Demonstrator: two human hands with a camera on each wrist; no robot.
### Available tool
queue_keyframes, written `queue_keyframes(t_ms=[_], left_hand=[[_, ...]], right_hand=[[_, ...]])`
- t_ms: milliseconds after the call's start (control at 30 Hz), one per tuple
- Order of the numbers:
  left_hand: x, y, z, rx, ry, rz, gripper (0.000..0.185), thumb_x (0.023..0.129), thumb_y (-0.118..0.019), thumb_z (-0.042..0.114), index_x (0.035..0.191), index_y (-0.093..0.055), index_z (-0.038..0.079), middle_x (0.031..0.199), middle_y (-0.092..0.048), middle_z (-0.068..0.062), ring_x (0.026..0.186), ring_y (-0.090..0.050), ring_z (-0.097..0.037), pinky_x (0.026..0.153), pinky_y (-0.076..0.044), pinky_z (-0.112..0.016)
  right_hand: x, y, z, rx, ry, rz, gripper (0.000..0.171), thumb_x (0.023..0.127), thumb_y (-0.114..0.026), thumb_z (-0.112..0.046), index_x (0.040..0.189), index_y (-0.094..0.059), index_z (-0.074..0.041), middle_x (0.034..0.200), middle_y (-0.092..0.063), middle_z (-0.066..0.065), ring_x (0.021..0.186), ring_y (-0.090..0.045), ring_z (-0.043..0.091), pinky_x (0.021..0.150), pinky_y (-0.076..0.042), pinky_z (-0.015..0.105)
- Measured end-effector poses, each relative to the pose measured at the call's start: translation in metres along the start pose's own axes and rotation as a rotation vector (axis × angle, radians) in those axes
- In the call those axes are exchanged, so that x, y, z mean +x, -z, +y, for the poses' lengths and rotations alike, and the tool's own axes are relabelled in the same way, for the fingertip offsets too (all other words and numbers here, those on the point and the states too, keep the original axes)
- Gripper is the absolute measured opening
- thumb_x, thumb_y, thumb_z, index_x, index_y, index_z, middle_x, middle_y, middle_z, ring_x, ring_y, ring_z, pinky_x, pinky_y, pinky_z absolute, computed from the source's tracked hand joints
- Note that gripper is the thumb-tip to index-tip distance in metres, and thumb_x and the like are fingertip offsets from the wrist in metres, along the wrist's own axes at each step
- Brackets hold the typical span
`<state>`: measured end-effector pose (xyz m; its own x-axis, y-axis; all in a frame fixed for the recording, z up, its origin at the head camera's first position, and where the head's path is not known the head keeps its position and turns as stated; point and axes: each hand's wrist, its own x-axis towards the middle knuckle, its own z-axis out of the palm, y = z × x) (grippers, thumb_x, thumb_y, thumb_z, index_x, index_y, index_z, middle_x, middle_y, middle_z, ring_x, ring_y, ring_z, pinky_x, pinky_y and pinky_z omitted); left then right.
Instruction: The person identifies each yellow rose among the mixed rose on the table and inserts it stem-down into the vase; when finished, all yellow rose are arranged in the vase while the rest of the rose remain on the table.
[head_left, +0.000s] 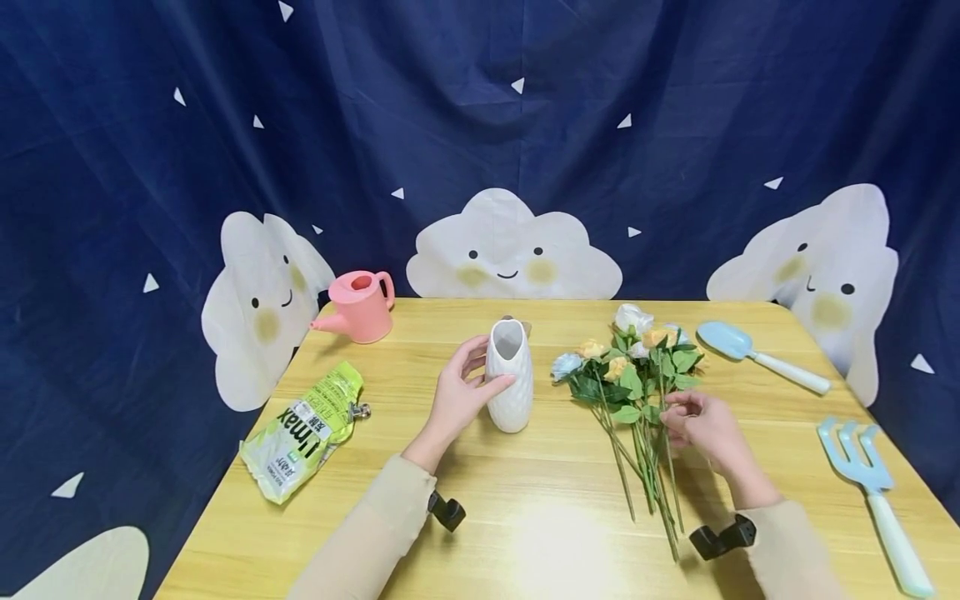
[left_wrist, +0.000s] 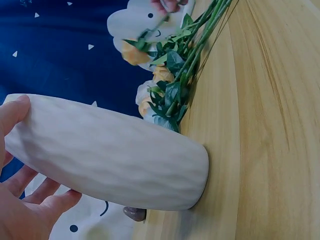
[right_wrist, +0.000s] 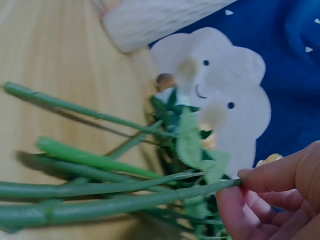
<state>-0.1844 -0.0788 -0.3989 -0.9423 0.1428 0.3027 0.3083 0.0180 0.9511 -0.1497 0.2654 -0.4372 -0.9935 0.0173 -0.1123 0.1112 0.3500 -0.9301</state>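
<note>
A white ribbed vase [head_left: 510,375] stands upright at the middle of the wooden table [head_left: 525,533]. My left hand [head_left: 480,377] grips its side, thumb in front and fingers behind; the left wrist view shows that hand [left_wrist: 22,200] wrapped round the vase [left_wrist: 110,155]. Just right of the vase lies a bunch of artificial flowers [head_left: 633,375], with yellow, white and pale blue blooms and long green stems. My right hand [head_left: 678,414] pinches one green stem [right_wrist: 125,200] between thumb and fingertips [right_wrist: 270,177] and holds it above the other stems.
A pink watering can [head_left: 360,307] stands at the back left. A green pouch with a clip [head_left: 303,433] lies at the left. A pale blue trowel [head_left: 757,354] and hand rake [head_left: 870,492] lie along the right edge. A dark blue backdrop with cloud cut-outs surrounds the table.
</note>
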Motion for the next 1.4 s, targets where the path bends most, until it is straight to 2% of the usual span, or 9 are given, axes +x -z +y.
queue_keyframes(t_ms=[200, 333, 533, 700, 967, 1100, 1200, 1300, 1400], left_hand=[[0.000, 0.001, 0.001, 0.010, 0.005, 0.005, 0.060, 0.075, -0.076, 0.002, 0.128, -0.049, 0.001, 0.122, -0.055, -0.021, 0.111, -0.052, -0.034, 0.088, -0.046, -0.049], [0.000, 0.000, 0.003, 0.024, 0.007, 0.007, 0.059, 0.075, -0.076, 0.002, 0.128, -0.050, 0.002, 0.122, -0.056, -0.020, 0.110, -0.052, -0.034, 0.088, -0.046, -0.049], [-0.002, -0.002, 0.004, 0.053, 0.008, 0.007, 0.060, 0.075, -0.076, 0.003, 0.128, -0.049, 0.003, 0.122, -0.055, -0.018, 0.110, -0.052, -0.033, 0.088, -0.047, -0.049], [-0.002, -0.004, 0.006, 0.062, -0.006, 0.003, 0.060, 0.076, -0.076, 0.003, 0.129, -0.049, 0.002, 0.122, -0.055, -0.020, 0.109, -0.053, -0.034, 0.087, -0.047, -0.049], [-0.001, -0.006, 0.006, 0.087, -0.023, -0.001, 0.060, 0.076, -0.076, 0.005, 0.128, -0.049, 0.001, 0.122, -0.055, -0.020, 0.110, -0.053, -0.034, 0.086, -0.047, -0.048], [-0.001, -0.005, 0.004, 0.081, -0.020, 0.001, 0.059, 0.075, -0.076, 0.004, 0.128, -0.049, 0.001, 0.122, -0.055, -0.019, 0.110, -0.053, -0.033, 0.086, -0.048, -0.047], [-0.001, -0.004, 0.004, 0.071, -0.014, -0.002, 0.059, 0.076, -0.076, 0.004, 0.128, -0.049, 0.002, 0.122, -0.055, -0.019, 0.110, -0.053, -0.033, 0.087, -0.048, -0.047], [-0.001, -0.003, 0.004, 0.071, -0.016, -0.001, 0.059, 0.076, -0.076, 0.004, 0.128, -0.049, 0.002, 0.122, -0.055, -0.019, 0.110, -0.053, -0.034, 0.087, -0.047, -0.047], [0.002, -0.001, -0.005, 0.075, -0.020, 0.002, 0.059, 0.076, -0.076, 0.005, 0.128, -0.049, 0.003, 0.122, -0.055, -0.018, 0.111, -0.053, -0.033, 0.087, -0.047, -0.047]], right_hand=[[0.004, 0.006, -0.022, 0.055, 0.104, 0.022, 0.040, 0.087, -0.058, 0.004, 0.121, -0.041, 0.018, 0.091, -0.057, 0.014, 0.072, -0.062, 0.019, 0.065, -0.056, 0.035], [0.009, 0.003, -0.049, 0.076, 0.172, 0.037, 0.037, 0.088, -0.058, 0.004, 0.119, -0.043, 0.016, 0.089, -0.058, 0.008, 0.073, -0.061, 0.016, 0.065, -0.056, 0.035], [0.019, -0.011, -0.101, 0.095, 0.262, 0.046, 0.034, 0.088, -0.061, -0.001, 0.117, -0.048, 0.011, 0.089, -0.058, 0.009, 0.072, -0.061, 0.014, 0.066, -0.056, 0.035], [0.026, -0.028, -0.154, 0.130, 0.397, 0.080, 0.028, 0.086, -0.063, 0.001, 0.112, -0.054, 0.008, 0.084, -0.061, 0.008, 0.068, -0.061, 0.015, 0.062, -0.056, 0.032], [0.037, -0.051, -0.224, 0.327, 0.585, 0.132, 0.020, 0.082, -0.065, 0.007, 0.099, -0.058, 0.000, 0.078, -0.061, 0.006, 0.067, -0.061, 0.018, 0.058, -0.055, 0.030], [0.045, -0.065, -0.238, 0.413, 0.698, 0.172, 0.020, 0.081, -0.065, 0.007, 0.098, -0.057, 0.000, 0.078, -0.059, 0.009, 0.066, -0.061, 0.021, 0.057, -0.055, 0.030], [0.052, -0.080, -0.239, 0.426, 0.764, 0.205, 0.020, 0.081, -0.063, 0.008, 0.098, -0.055, 0.002, 0.077, -0.059, 0.009, 0.065, -0.060, 0.019, 0.056, -0.055, 0.030], [0.059, -0.098, -0.232, 0.368, 0.794, 0.197, 0.019, 0.081, -0.061, 0.010, 0.099, -0.054, 0.007, 0.076, -0.059, 0.010, 0.064, -0.060, 0.019, 0.055, -0.055, 0.032], [0.063, -0.113, -0.216, 0.270, 0.779, 0.134, 0.019, 0.081, -0.061, 0.011, 0.100, -0.054, 0.011, 0.077, -0.060, 0.017, 0.065, -0.060, 0.029, 0.055, -0.055, 0.032]])
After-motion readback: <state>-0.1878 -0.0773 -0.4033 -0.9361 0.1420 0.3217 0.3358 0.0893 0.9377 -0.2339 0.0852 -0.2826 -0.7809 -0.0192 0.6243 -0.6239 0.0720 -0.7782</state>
